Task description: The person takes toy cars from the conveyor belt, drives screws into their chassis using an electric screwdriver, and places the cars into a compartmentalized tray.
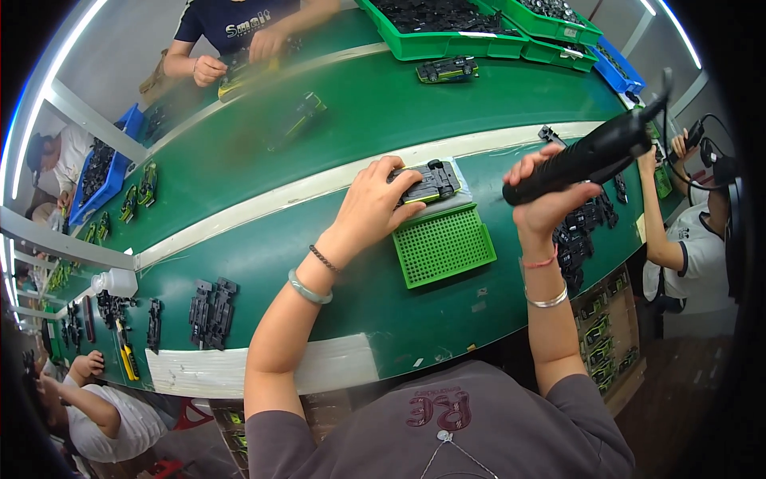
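Note:
An upside-down toy car (435, 182) with a black underside and a yellow-green body edge rests at the back of the bench, just behind a green perforated plastic basket (445, 249). My left hand (369, 201) is closed around the car's left end, thumb in front and fingers behind. To the right, my right hand (538, 199) grips a black electric screwdriver (590, 160) by its body. The tool is raised above the bench, tilted, its cord end up to the right and apart from the car. Its bit cannot be made out.
Black chassis parts (211, 315) lie at left, with more black parts (576, 235) at right. Yellow-handled pliers (128, 359) and a white bottle (118, 283) are farther left. Across the bench, a co-worker's hands (267, 44) work near green trays (447, 46). A cardboard box (630, 383) of cars stands below right.

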Demonstrator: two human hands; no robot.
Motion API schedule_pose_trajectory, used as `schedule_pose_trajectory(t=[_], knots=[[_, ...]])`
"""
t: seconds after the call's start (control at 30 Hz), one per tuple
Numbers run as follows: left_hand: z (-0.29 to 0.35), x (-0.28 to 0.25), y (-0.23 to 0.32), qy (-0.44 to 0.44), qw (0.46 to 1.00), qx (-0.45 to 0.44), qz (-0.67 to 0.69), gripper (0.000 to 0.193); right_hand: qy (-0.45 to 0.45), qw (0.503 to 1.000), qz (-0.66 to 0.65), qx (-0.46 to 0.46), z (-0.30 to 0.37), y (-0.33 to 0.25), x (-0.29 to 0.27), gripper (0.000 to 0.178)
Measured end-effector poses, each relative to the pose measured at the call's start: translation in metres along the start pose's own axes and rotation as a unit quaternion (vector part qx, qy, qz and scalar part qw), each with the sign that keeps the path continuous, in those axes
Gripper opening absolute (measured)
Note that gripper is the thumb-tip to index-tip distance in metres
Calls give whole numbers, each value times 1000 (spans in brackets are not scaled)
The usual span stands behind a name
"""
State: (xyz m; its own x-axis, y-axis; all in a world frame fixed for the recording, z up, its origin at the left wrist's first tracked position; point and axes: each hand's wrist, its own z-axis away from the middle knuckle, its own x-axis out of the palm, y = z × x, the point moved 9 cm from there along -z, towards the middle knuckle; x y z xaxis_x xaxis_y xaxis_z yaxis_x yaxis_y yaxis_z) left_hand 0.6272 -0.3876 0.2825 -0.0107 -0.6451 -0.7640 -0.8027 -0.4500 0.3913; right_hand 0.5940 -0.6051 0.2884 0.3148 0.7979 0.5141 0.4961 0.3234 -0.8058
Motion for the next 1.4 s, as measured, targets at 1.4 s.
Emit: schedule_pose_trajectory(t=[1.4], knots=[[4, 0, -2, -20, 999, 11, 24, 36, -132, 991, 12, -23, -25, 54, 79, 77]])
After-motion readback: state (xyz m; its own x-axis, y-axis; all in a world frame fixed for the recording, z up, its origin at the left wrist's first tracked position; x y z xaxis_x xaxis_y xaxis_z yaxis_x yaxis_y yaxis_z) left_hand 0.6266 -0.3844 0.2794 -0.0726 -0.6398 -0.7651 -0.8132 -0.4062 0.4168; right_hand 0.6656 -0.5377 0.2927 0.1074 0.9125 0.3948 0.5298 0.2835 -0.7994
